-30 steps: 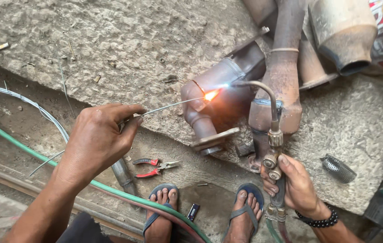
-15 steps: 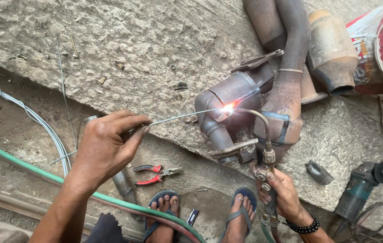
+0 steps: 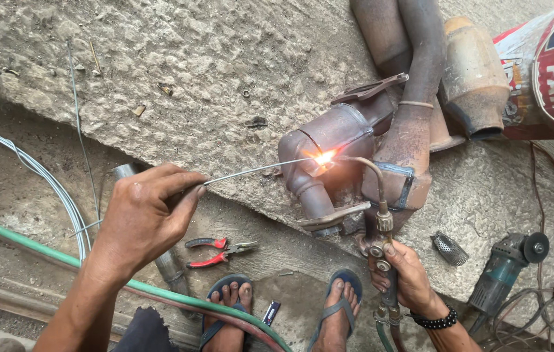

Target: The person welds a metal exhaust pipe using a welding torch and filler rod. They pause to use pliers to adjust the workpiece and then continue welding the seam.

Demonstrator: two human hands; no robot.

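My left hand (image 3: pixel 143 218) pinches a thin filler rod (image 3: pixel 257 169) between thumb and fingers, its tip at the bright flame (image 3: pixel 324 157) on the rusty exhaust part (image 3: pixel 329 140) lying on the concrete slab (image 3: pixel 192 72). My right hand (image 3: pixel 407 277) is closed around the gas torch (image 3: pixel 381 221) — its curved nozzle meets the same glowing spot. Red-handled pliers (image 3: pixel 218 251) lie on the ground just beside my sandalled feet (image 3: pixel 277 306) — an angle grinder (image 3: pixel 508 267) sits off to the right.
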